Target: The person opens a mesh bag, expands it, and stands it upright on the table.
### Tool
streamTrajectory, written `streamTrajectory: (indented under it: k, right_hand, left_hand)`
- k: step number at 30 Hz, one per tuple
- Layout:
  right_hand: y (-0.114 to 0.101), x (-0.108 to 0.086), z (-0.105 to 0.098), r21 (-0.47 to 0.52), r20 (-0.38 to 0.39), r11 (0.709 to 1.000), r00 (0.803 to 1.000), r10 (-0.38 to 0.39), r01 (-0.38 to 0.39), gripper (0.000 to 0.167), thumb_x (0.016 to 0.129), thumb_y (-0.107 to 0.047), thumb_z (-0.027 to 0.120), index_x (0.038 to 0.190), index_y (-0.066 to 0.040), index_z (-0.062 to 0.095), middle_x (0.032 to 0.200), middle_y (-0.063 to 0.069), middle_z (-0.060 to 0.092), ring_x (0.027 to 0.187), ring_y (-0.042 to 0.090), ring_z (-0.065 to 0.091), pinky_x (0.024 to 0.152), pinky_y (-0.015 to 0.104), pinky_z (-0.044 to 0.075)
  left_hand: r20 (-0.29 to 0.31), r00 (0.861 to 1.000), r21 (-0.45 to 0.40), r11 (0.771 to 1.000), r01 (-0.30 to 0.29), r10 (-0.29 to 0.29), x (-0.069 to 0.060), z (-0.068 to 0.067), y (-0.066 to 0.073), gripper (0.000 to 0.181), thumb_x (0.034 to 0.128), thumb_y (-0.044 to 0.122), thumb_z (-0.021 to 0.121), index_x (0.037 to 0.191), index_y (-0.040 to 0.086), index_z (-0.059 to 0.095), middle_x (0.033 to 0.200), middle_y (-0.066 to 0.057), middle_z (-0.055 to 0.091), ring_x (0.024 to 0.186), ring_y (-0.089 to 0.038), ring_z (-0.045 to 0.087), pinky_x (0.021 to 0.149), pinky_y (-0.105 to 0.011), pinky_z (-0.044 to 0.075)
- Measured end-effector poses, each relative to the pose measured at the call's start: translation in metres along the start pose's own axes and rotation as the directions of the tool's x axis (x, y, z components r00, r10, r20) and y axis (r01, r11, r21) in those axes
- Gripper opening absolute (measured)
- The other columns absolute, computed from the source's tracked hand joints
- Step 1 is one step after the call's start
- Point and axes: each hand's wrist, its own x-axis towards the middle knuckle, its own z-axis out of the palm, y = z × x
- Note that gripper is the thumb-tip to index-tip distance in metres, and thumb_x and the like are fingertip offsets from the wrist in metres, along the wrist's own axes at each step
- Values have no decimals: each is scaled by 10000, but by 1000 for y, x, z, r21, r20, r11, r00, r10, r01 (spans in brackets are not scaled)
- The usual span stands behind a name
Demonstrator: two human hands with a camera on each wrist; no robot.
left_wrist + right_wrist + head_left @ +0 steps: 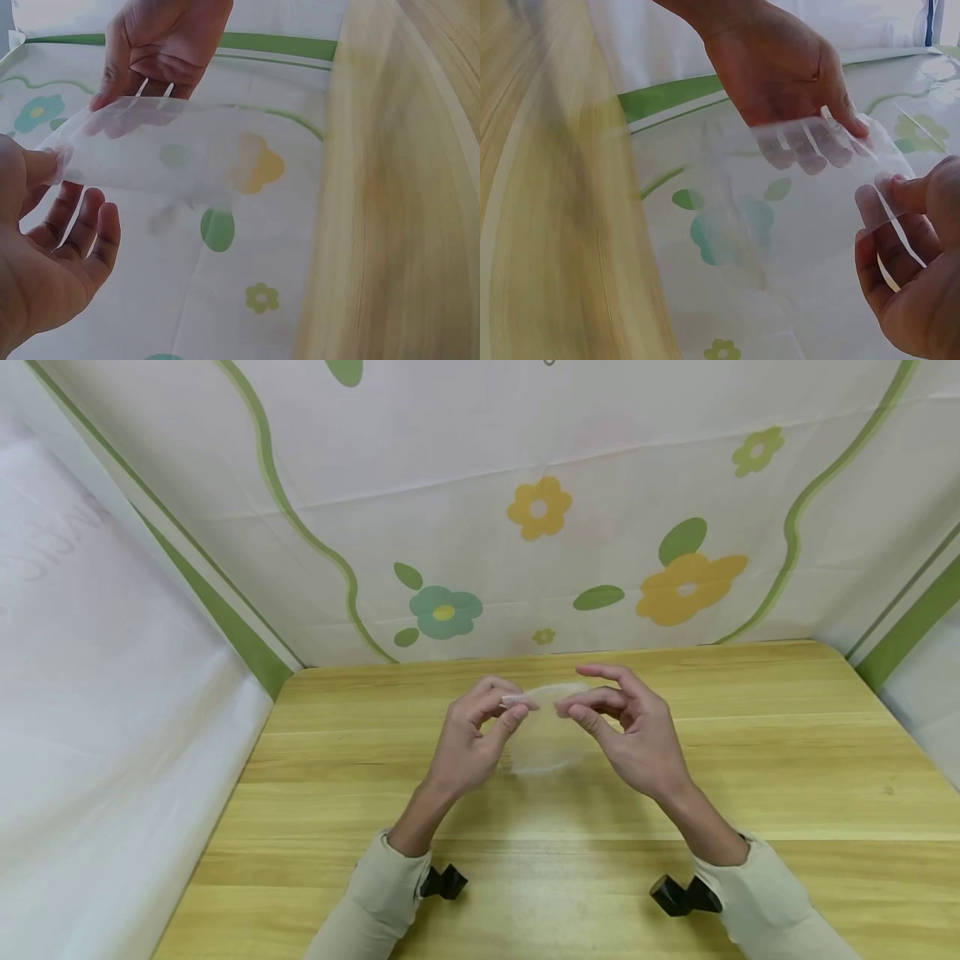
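Note:
A small translucent plastic bag point(551, 739) hangs between the two hands above the wooden table, its upper edge level with the fingertips. My left hand point(477, 732) pinches its left upper corner between thumb and forefinger. On the other side, my right hand point(642, 737) pinches the upper edge near the right corner, with one finger raised. Through the film point(176, 150) in the left wrist view, the flowers on the cloth behind show faintly. The right wrist view shows fingers of the left hand point(787, 67) behind the clear sheet. Whether the bag's mouth is parted, I cannot tell.
The wooden table point(540, 877) spreads beneath both hands. A white cloth printed with flowers point(465, 535) rises at its back edge, and white sheets point(112, 710) hang at the sides. Black wrist mounts point(675, 896) stick out inward from both sleeves.

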Motion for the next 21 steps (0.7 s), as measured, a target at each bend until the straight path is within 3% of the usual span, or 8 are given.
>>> streamTrajectory:
  k: [9, 15, 21]
  right_hand:
    - [0, -2, 3, -19, -42, 999, 999, 25, -26, 491, 869, 141, 803, 1320, 3, 667, 952, -89, 818, 870, 67, 754, 840, 176, 598]
    - [0, -3, 6, -12, -54, 999, 998, 40, -41, 535, 815, 162, 839, 1301, 21, 666, 906, -109, 791, 829, 68, 732, 830, 177, 597]
    - [1, -4, 6, -41, -27, 998, 999, 45, -47, 479, 871, 99, 827, 1314, -4, 675, 913, 23, 816, 863, 58, 739, 855, 176, 590]
  left_hand:
    - [-22, 999, 11, 999, 36, -35, -1, 6, 0, 41, 988, 2, 748, 1011, 18, 778, 1040, -128, 725, 934, -184, 707, 831, -324, 655]
    - [-31, 999, 12, 999, 33, -32, -2, 10, -1, 53, 959, -7, 780, 993, 33, 782, 1000, -119, 747, 897, -155, 680, 801, -304, 642]
    - [-20, 999, 20, 999, 44, -43, -2, 11, 0, 57, 999, 68, 762, 976, 26, 793, 997, -114, 751, 899, -151, 685, 808, -308, 644]
